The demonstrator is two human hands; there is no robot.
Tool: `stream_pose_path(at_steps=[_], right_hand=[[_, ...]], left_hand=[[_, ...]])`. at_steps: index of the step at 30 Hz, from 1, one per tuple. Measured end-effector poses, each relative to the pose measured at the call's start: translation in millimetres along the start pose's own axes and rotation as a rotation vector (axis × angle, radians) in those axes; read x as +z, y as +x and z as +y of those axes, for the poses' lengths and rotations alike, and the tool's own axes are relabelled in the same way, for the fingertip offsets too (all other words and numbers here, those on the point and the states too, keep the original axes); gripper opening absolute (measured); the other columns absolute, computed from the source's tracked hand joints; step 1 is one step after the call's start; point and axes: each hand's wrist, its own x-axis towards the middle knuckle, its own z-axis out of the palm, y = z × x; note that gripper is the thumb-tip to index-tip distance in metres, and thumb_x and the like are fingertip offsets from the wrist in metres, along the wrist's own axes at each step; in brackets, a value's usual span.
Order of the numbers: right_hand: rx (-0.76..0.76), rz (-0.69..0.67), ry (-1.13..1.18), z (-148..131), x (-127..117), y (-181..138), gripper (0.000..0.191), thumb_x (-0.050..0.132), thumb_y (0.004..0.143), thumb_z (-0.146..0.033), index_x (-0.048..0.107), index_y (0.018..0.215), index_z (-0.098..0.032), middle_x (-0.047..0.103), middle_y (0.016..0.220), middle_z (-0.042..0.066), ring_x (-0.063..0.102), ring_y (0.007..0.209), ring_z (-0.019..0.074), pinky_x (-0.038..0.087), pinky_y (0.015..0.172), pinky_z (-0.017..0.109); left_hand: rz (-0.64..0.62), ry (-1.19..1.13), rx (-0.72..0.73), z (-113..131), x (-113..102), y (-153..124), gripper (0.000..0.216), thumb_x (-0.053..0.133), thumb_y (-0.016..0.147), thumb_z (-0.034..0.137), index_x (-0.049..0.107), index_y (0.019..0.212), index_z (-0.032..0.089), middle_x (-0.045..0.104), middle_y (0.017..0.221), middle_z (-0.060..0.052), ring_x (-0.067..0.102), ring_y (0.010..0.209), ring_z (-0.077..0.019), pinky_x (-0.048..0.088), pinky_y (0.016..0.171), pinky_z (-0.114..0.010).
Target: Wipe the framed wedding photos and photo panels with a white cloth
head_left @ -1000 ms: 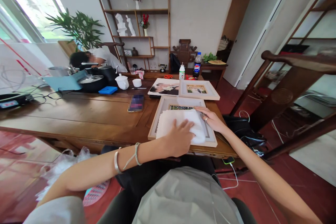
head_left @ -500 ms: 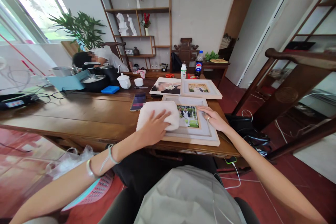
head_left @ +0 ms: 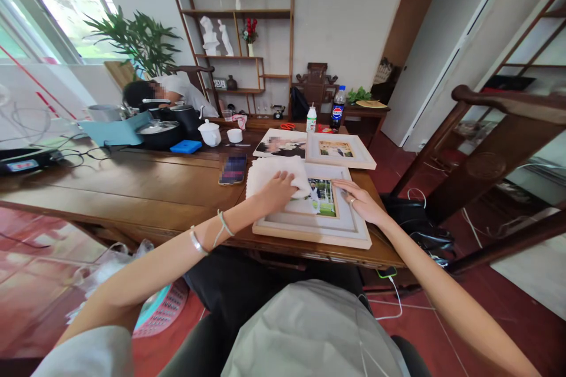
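A light wooden picture frame with a photo lies flat at the near edge of the wooden table. My left hand presses flat on a white cloth that covers the frame's upper left part. My right hand rests with fingers stretched out on the frame's right side, a ring on one finger. Neither hand grips anything.
A second frame and a loose photo print lie just beyond. A phone lies left of the cloth. Farther back stand a teapot, pots, bottles and a person bent over the table. A wooden chair stands right.
My left hand has wiped the cloth from the frame's lower middle to its left, then up to the upper left corner, uncovering the photo. My right hand stays on the frame's right side.
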Motion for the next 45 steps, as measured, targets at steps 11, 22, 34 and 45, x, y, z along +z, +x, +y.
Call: stream_pose_path(at_steps=[11,22,34,45], right_hand=[[-0.016,-0.007,0.008,-1.0,-0.6,0.3,0.047,0.044,0.083,-0.017,0.059,0.126,-0.03,0.058,0.132,0.002,0.046,0.129,0.0253,0.034,0.11,0.053],[-0.041,-0.017,-0.005,-1.0,-1.7,-0.1,0.048,0.044,0.083,-0.014,0.059,0.126,-0.029,0.058,0.133,0.003,0.046,0.129,0.0253,0.033,0.11,0.053],[0.022,0.034,0.006,-3.2,1.5,0.4,0.049,0.045,0.078,-0.013,0.062,0.122,-0.029,0.059,0.131,0.002,0.05,0.126,0.0237,0.035,0.11,0.05],[0.011,0.02,0.003,-4.4,-0.1,0.7,0.051,0.045,0.077,-0.012,0.061,0.122,-0.029,0.059,0.131,0.002,0.05,0.126,0.0236,0.035,0.11,0.05]], left_hand=[[0.047,-0.085,0.201,49.9,-30.0,-83.5,0.025,0.051,0.087,0.016,0.063,0.109,0.014,0.055,0.132,-0.012,0.042,0.132,-0.0247,0.03,0.111,-0.036],[0.027,-0.092,-0.07,-17.8,5.8,10.1,0.036,0.045,0.093,0.028,0.056,0.125,0.015,0.037,0.145,-0.02,0.033,0.136,-0.0331,0.032,0.106,-0.05],[-0.127,-0.176,0.166,36.5,-42.1,-47.5,0.032,0.05,0.09,0.021,0.058,0.12,0.013,0.042,0.142,-0.022,0.04,0.132,-0.0336,0.038,0.102,-0.049],[0.013,-0.199,0.035,48.5,-27.3,-45.2,0.032,0.047,0.093,0.032,0.059,0.12,0.018,0.04,0.145,-0.017,0.035,0.135,-0.032,0.033,0.107,-0.048]])
